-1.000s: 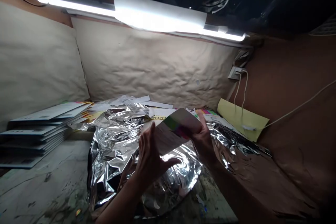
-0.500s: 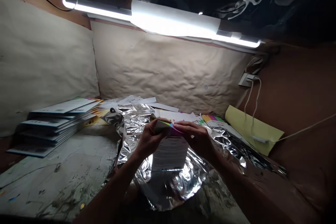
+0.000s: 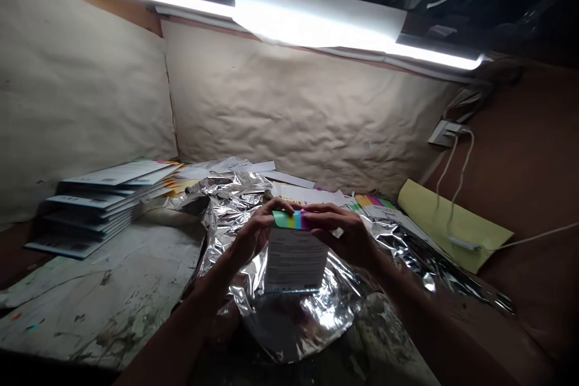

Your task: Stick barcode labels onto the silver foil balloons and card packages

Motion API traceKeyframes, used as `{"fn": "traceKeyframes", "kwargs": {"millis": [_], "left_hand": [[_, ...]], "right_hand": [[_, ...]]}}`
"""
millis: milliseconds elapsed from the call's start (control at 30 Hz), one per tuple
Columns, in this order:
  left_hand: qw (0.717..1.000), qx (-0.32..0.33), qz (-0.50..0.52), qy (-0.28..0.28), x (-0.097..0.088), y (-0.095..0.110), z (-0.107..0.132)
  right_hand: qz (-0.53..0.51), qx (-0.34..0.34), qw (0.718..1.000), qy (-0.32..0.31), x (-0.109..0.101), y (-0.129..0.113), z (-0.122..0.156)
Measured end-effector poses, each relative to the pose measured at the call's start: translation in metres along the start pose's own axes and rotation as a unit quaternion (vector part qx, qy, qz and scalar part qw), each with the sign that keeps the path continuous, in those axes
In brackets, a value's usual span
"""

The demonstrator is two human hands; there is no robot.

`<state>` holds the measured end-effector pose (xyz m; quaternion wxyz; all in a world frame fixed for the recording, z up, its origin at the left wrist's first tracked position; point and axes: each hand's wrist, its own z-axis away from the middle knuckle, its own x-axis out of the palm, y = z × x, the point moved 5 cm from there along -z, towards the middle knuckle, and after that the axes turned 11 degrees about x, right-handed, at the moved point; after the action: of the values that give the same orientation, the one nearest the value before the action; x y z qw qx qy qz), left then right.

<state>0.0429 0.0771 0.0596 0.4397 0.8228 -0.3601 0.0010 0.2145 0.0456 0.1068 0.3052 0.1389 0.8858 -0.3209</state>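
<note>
A printed cardboard carton (image 3: 296, 259) is in front of me, its pale face covered in lines of small text. A striped flap (image 3: 284, 219) in green, yellow, blue and purple runs along its top edge. My left hand (image 3: 254, 230) grips the flap's left end, fingers over the top edge. On the purple end, my right hand (image 3: 346, 230) is closed with its fingers along the edge and the thumb below. Under and around the carton lies a crumpled silver foil sheet (image 3: 312, 329), its near edge curving towards me. The carton's back is hidden.
Flat printed cartons (image 3: 97, 199) are stacked at the left. Yellow paper (image 3: 452, 223) leans at the right, a white cable (image 3: 464, 175) hanging before it from a wall socket (image 3: 446, 132). More foil (image 3: 402, 253) and papers lie right of my hands. A tube light (image 3: 181, 3) glows above.
The carton's striped flap has turned down towards me, showing more of its colours. My left fingers have shifted along the top edge, and the camera view has tilted slightly.
</note>
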Motion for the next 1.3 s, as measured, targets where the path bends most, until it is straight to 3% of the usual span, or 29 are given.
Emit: {"fn": "traceKeyframes", "kwargs": {"millis": [267, 400, 633, 767, 833, 933, 1000, 1067, 1200, 1300], "left_hand": [[0.984, 0.021, -0.167, 0.06, 0.005, -0.008, 0.003], [0.985, 0.03, -0.159, 0.061, 0.005, -0.009, 0.004], [0.986, 0.048, -0.139, 0.076, 0.006, -0.01, 0.005], [0.984, 0.047, -0.148, 0.083, 0.008, -0.011, 0.006], [0.982, 0.051, -0.165, 0.081, 0.01, -0.009, 0.007], [0.98, 0.038, -0.175, 0.083, 0.01, -0.008, 0.008], [0.985, 0.002, -0.151, 0.083, 0.01, -0.012, 0.009], [0.988, -0.04, -0.131, 0.074, 0.009, -0.018, 0.011], [0.982, -0.046, -0.17, 0.074, 0.006, -0.023, 0.013], [0.982, -0.05, -0.157, 0.088, 0.006, -0.024, 0.013]], "right_hand": [[-0.032, 0.06, 0.997, 0.045, 0.007, 0.007, 0.004], [-0.011, 0.083, 0.994, 0.07, 0.007, 0.01, 0.011], [0.045, 0.025, 0.996, 0.079, 0.006, 0.002, 0.02], [-0.009, 0.096, 0.993, 0.075, 0.001, 0.002, 0.026], [-0.114, 0.185, 0.972, 0.087, -0.002, 0.01, 0.029], [-0.273, 0.31, 0.909, 0.054, 0.003, 0.022, 0.032], [-0.318, 0.344, 0.883, 0.034, 0.006, 0.025, 0.032], [-0.331, 0.353, 0.874, 0.04, 0.007, 0.027, 0.032], [-0.295, 0.331, 0.895, 0.044, 0.006, 0.026, 0.027], [-0.108, 0.239, 0.964, 0.053, -0.001, 0.013, 0.017]]}}
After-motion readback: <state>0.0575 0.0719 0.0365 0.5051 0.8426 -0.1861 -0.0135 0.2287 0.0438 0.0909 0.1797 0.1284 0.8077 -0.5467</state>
